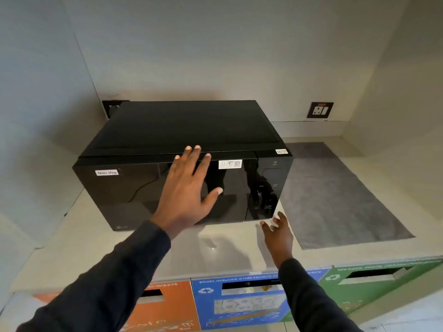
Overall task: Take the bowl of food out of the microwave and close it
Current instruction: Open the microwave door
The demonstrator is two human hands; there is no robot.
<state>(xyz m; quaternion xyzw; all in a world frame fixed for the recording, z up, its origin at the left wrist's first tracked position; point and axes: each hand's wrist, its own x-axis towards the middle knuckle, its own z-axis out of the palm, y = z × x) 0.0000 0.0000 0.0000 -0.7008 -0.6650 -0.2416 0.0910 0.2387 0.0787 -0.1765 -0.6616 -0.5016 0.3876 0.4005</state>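
A black microwave (134, 188) with a "Non-Veg" label stands on a pale counter (72, 236), its door shut. My left hand (187, 188) lies flat on the door's glass, fingers spread, fingertips at the door's top edge. My right hand (278, 233) hovers open just below the microwave's lower right corner, under the control panel (268, 185), holding nothing. No bowl of food is visible; the dark door hides the inside.
A grey mat (335, 200) lies on the counter right of the microwave. A wall socket (320, 110) sits at the back right. Below the counter's front edge are orange (167, 307), blue (239, 305) and green (371, 281) waste bins with slots.
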